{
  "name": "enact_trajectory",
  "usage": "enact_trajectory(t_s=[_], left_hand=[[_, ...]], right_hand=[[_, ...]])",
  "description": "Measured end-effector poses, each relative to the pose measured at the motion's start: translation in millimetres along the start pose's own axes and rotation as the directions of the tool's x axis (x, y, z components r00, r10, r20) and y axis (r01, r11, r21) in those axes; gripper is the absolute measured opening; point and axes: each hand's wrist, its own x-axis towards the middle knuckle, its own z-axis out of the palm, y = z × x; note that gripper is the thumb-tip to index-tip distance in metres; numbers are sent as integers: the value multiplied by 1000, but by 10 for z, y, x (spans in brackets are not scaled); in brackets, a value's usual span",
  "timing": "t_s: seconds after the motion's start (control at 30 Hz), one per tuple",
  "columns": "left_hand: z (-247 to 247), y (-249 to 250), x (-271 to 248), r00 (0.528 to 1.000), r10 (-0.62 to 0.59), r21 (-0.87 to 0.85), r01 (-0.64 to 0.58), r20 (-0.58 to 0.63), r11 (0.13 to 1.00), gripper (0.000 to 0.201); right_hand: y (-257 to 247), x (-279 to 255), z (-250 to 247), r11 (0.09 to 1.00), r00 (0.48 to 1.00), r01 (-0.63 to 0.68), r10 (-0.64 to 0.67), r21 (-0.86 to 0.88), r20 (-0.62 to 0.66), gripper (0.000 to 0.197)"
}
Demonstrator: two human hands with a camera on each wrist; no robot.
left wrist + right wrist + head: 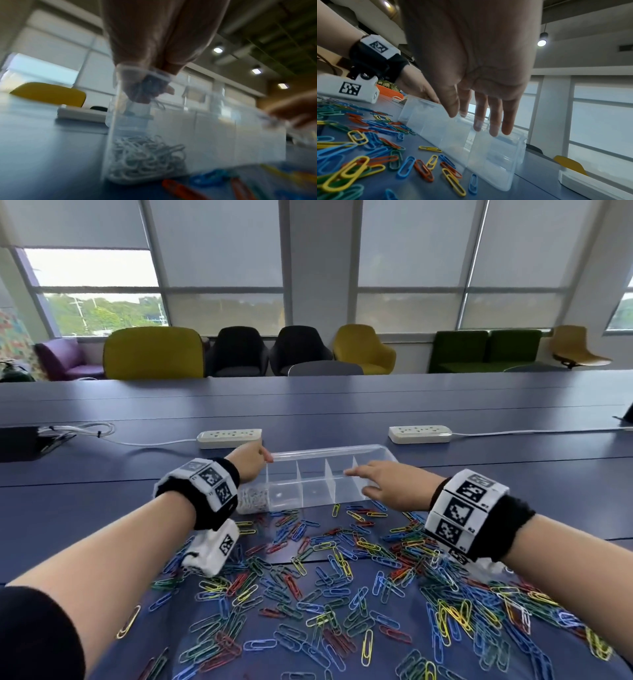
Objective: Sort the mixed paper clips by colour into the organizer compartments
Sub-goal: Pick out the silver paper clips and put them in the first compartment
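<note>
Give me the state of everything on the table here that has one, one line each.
organizer: lidless, upright on the table.
leftmost compartment: holds white clips.
other compartments: appear empty.
mixed paper clips: unsorted, scattered on the table.
left hand: grip on the organizer's left end, fingers inside.
right hand: open, fingers extended at the front rim.

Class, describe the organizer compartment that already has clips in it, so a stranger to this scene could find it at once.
On the blue table, past the scattered coloured clips, lies a long clear organizer. Go to its left end, under the left hand. That end compartment alone holds a heap of white clips; the ones beside it look empty.
</note>
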Motion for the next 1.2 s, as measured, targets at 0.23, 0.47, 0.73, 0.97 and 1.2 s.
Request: enact_trajectory(t_s=[0.23,0.47,0.73,0.97,1.2], left_hand=[[-54,-178,19,996,85,562,-56,-25,825,17],[17,153,-336,875,456,636,-263,-159,726,14],[1183,693,-960,758,436,432,-641,486,634,21],[1741,824,-1064,666,306,509,-730,680,457,41],[1578,687,-930,773,246,533,-594,584,602,34]], right_hand=[[-139,17,-30,994,997,49,-44,-94,61,56],[37,-350,-265,994,982,85,-72,66,-174,33],[646,-1026,-145,989,935,-127,91,81,343,5],[878,-1339,70,977,838,-172,77,128,539,28],[847,-1340,211,989,911,-111,62,96,408,33]])
